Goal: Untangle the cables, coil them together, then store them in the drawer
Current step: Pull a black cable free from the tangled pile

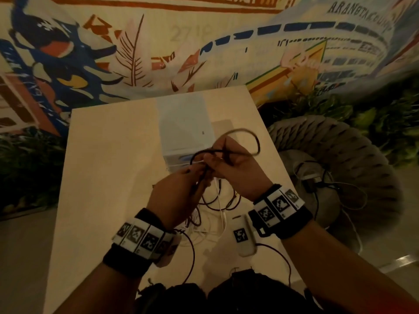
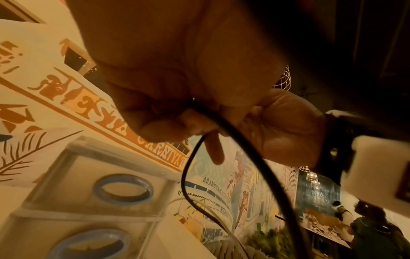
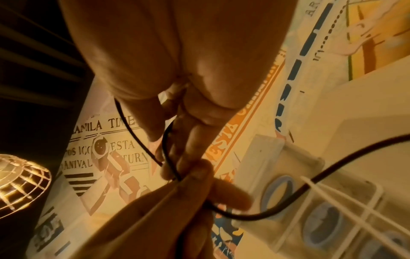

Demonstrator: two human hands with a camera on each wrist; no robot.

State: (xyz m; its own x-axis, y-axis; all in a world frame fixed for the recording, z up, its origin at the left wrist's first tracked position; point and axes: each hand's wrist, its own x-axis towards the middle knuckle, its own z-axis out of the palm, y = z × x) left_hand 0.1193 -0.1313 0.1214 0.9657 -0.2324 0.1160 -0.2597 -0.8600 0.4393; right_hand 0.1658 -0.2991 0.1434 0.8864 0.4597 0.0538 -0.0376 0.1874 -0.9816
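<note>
Both hands meet above the white table (image 1: pixel 108 177), in front of the small translucent drawer unit (image 1: pixel 186 123). My left hand (image 1: pixel 197 177) curls its fingers round a black cable (image 2: pixel 241 145). My right hand (image 1: pixel 218 160) pinches the same black cable (image 1: pixel 249 137), which arcs up in a loop to the right of it. Seen from the right wrist, the black cable (image 3: pixel 310 178) sweeps off right past two thin white cables (image 3: pixel 355 201). Under the hands, a tangle of black and white cables (image 1: pixel 217 207) lies on the table. The drawer fronts (image 2: pixel 88 192) carry blue ring handles and appear shut.
A grey woven seat (image 1: pixel 335 141) stands to the right of the table, with a charger and more cables (image 1: pixel 313 184) on it. A painted mural wall (image 1: pixel 158 41) rises behind the table. Green plants (image 1: pixel 374 114) fill the far right.
</note>
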